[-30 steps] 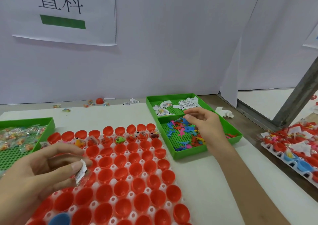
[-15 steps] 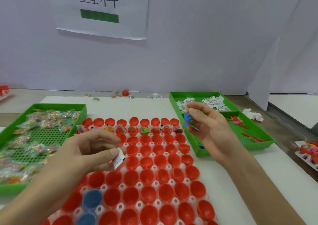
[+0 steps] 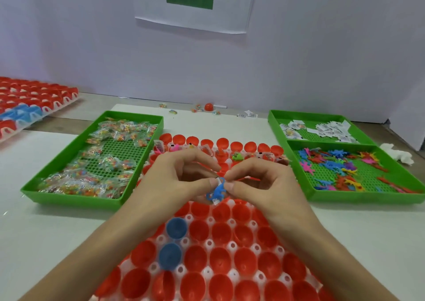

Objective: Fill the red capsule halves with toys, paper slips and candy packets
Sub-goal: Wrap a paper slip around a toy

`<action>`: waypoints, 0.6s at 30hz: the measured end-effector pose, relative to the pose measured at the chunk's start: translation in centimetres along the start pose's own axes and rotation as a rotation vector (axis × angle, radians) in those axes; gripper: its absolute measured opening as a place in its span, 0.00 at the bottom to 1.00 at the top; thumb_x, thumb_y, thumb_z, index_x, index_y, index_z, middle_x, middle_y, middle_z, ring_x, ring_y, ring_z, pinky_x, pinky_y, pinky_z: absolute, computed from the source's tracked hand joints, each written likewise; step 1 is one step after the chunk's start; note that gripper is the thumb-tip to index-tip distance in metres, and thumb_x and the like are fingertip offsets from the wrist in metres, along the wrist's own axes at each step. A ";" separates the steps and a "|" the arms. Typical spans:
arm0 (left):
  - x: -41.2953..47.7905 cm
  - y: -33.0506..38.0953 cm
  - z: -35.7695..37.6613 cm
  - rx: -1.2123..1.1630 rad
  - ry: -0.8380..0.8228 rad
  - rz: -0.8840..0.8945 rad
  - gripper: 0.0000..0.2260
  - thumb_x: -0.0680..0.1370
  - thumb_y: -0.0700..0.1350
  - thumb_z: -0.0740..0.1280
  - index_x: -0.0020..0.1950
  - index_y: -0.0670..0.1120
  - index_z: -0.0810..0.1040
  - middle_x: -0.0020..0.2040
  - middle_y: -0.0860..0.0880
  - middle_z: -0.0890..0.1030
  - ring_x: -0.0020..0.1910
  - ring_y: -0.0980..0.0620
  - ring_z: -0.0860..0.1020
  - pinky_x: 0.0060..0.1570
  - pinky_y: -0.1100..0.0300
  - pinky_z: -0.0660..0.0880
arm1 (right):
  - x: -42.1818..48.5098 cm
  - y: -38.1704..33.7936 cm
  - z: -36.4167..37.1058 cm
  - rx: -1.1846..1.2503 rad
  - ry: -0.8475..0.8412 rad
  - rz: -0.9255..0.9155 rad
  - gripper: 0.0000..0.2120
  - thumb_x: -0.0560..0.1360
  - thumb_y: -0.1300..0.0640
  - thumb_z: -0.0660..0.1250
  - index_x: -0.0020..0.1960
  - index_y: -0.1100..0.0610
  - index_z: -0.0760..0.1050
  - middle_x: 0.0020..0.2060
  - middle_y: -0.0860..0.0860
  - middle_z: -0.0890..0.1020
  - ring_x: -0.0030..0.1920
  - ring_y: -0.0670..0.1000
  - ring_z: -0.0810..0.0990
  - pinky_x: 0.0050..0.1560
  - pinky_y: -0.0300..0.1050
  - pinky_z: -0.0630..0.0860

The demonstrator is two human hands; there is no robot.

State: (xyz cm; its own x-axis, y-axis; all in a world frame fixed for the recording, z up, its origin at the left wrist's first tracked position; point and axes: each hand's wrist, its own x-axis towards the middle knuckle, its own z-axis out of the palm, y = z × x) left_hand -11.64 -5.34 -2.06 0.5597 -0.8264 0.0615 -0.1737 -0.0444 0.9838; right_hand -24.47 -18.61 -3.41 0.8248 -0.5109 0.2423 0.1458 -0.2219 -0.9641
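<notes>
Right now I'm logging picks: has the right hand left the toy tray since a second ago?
Yes. The right hand has moved left, off the toy tray, and now pinches a blue toy over the red capsule halves.

Background, as I view it remotely: pale lilac wall behind the white worktop; a paper sign bearing a green bar hangs on the wall.

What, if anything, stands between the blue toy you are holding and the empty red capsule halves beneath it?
Nothing visible: the right hand pinches the blue toy, the left hand a paper slip, directly above empty red capsule halves.
</notes>
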 end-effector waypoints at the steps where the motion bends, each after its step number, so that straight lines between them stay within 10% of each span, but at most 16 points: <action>1: 0.0 0.0 0.1 -0.007 -0.007 -0.003 0.06 0.75 0.33 0.72 0.49 0.42 0.82 0.41 0.44 0.86 0.40 0.50 0.86 0.36 0.63 0.80 | 0.0 0.0 -0.1 -0.017 0.003 -0.002 0.13 0.71 0.71 0.74 0.39 0.53 0.84 0.36 0.51 0.85 0.38 0.48 0.85 0.41 0.36 0.78; 18: -0.1 0.1 -0.3 -0.073 -0.158 -0.045 0.10 0.76 0.34 0.71 0.56 0.44 0.82 0.44 0.43 0.87 0.44 0.48 0.87 0.41 0.62 0.82 | -0.5 -1.2 -0.7 -0.443 -0.055 -0.322 0.13 0.69 0.71 0.73 0.42 0.53 0.84 0.38 0.45 0.84 0.39 0.50 0.84 0.41 0.41 0.80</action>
State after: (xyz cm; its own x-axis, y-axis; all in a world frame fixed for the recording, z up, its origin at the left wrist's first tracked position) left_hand -11.50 -5.08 -1.96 0.4305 -0.9026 -0.0045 -0.0891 -0.0475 0.9949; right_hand -25.41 -18.68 -2.32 0.8053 -0.3181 0.5003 0.1613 -0.6944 -0.7012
